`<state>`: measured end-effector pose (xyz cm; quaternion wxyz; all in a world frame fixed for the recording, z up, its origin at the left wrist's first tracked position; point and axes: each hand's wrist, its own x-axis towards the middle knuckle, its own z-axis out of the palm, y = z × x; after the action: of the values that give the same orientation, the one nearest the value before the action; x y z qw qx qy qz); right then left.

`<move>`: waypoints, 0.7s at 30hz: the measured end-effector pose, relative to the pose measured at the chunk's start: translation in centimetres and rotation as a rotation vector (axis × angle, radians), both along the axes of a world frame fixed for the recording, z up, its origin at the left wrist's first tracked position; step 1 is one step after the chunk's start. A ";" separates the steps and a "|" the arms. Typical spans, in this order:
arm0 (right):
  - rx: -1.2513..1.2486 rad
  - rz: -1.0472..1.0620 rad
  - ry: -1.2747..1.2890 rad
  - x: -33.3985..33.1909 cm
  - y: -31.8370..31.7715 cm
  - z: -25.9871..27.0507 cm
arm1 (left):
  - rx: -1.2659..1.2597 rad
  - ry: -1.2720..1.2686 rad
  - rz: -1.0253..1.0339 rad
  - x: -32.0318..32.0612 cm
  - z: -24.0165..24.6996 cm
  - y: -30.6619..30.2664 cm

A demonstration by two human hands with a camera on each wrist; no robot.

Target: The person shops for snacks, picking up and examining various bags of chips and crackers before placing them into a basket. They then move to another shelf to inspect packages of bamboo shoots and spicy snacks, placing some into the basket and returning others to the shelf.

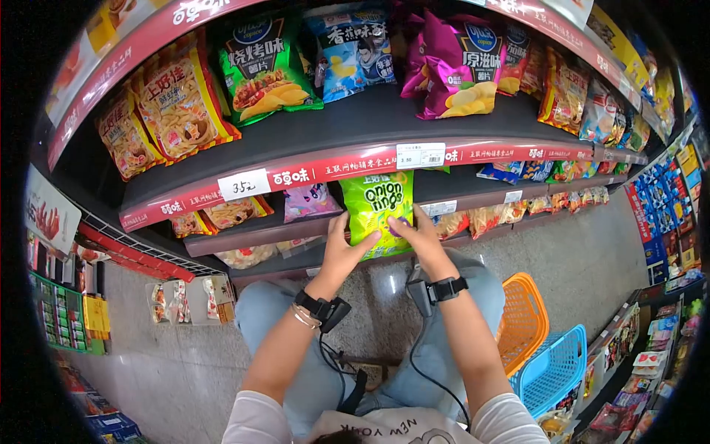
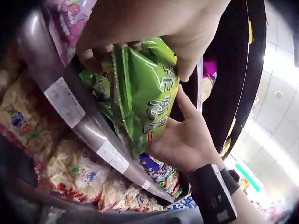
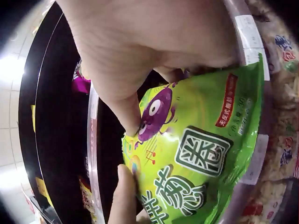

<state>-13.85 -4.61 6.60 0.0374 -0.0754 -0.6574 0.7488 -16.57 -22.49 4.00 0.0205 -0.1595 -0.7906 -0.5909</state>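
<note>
A bright green bag of onion rings is held upright between both hands, at the lower shelf edge in the head view. My left hand grips its left side, thumb across the front and the other fingers behind. On the opposite side my right hand grips it the same way, its thumb beside the purple cartoon figure in the right wrist view. Seen from the left wrist, the bag's crimped end lies under the left hand. A purple snack bag stands on the lower shelf just left of it.
Above runs a shelf with a red label strip, bearing green, blue and magenta chip bags. Pale snack bags fill the lowest shelf. Orange and blue baskets stand on the floor to the right.
</note>
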 end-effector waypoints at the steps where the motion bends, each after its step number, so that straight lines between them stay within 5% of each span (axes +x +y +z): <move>1: 0.001 -0.002 0.005 0.7 -0.4 -0.4 | 0.076 -0.063 -0.026 0.0 -1.1 -0.2; 5: -0.079 0.094 -0.035 3.2 -0.8 -1.9 | 0.381 -0.478 -0.200 2.0 -0.2 -1.4; 12: -0.294 0.214 -0.185 6.9 -1.2 -3.1 | 0.515 -0.676 -0.449 4.6 0.3 -3.7; 21: -0.252 0.298 -0.206 8.5 -2.5 -3.6 | 0.469 -0.694 -0.329 6.8 -0.8 -4.7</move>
<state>-5.38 -7.06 2.96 -0.1508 -0.0573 -0.5630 0.8106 -9.75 -27.23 3.23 -0.3044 -0.0663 -0.5596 -0.7679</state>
